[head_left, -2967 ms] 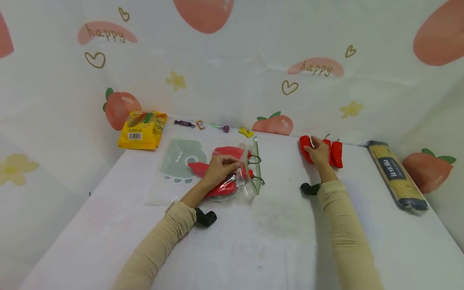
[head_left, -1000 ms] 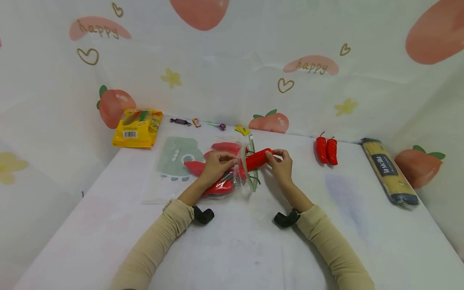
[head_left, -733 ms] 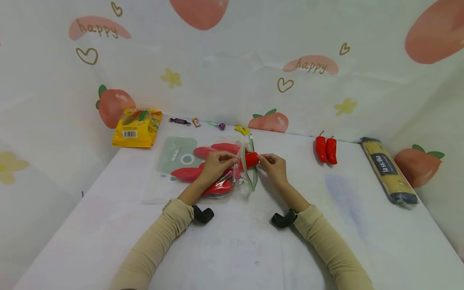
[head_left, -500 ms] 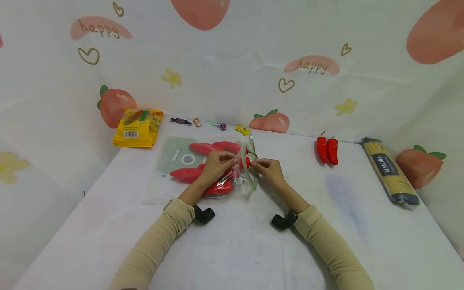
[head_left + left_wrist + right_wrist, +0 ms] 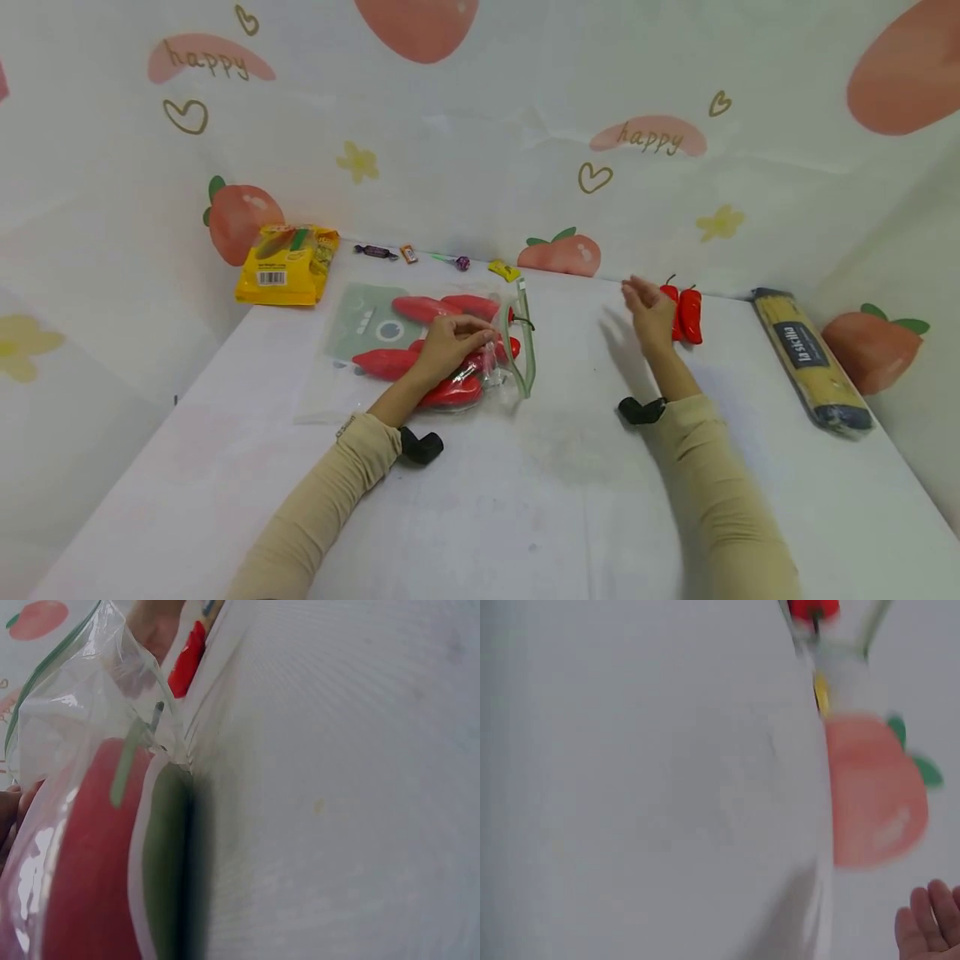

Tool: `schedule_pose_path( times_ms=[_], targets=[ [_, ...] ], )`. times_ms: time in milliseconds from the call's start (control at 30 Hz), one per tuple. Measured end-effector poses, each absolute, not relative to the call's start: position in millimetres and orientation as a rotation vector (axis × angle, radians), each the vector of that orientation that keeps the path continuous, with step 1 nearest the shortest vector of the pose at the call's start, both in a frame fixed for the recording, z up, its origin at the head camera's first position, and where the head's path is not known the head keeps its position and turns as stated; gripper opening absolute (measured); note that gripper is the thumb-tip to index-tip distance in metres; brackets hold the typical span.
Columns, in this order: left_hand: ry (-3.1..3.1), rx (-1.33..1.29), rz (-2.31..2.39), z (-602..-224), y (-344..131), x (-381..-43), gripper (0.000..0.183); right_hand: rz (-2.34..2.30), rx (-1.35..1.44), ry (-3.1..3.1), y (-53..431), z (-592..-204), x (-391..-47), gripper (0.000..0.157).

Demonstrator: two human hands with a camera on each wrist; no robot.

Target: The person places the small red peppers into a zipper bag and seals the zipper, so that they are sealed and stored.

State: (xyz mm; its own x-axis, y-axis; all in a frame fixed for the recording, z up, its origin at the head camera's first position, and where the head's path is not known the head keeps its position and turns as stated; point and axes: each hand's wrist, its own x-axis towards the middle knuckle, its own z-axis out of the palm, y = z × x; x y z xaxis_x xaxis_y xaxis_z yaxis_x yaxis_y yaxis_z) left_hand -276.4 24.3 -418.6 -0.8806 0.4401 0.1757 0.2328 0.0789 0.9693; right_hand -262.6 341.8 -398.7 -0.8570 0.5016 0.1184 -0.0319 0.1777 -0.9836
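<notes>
My left hand (image 5: 447, 348) pinches the clear zip bag (image 5: 510, 375) near its mouth, which gapes to the right with a green strip along its edge. Several red chili peppers (image 5: 386, 362) lie inside the bag; one dark stem pokes out past the mouth. In the left wrist view a pepper (image 5: 94, 862) shows large through the plastic. My right hand (image 5: 651, 317) is raised with nothing in it, its fingers extended, just left of two red chili peppers (image 5: 690, 317) on the table. The right wrist view catches only its fingertips (image 5: 922, 919).
A pack of spaghetti (image 5: 810, 358) lies at the right. At the back left stands a yellow snack bag (image 5: 285, 267); a purple wrapped candy (image 5: 376, 252), a small orange candy (image 5: 408, 253), a lollipop (image 5: 461, 262) and a yellow candy (image 5: 503, 270) line the wall.
My right hand has carried a chili pepper from the right into the bag, let go of it and moved back right toward the two loose ones. The left hand has kept its hold on the bag.
</notes>
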Motion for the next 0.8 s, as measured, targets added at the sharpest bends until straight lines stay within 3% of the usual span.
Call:
schedule_pose_path(
  times_ms=[300,800],
  targets=[
    [2.164,0.672,1.919,-420.7,24.4,-276.1,0.020,1.473,-0.586,-2.152,408.2,-396.3,-271.3,0.055],
    [2.179,0.679,1.909,-421.1,24.1,-277.0,0.018,1.284,-0.763,-2.206,419.7,-413.9,-278.9,0.047]
  ],
)
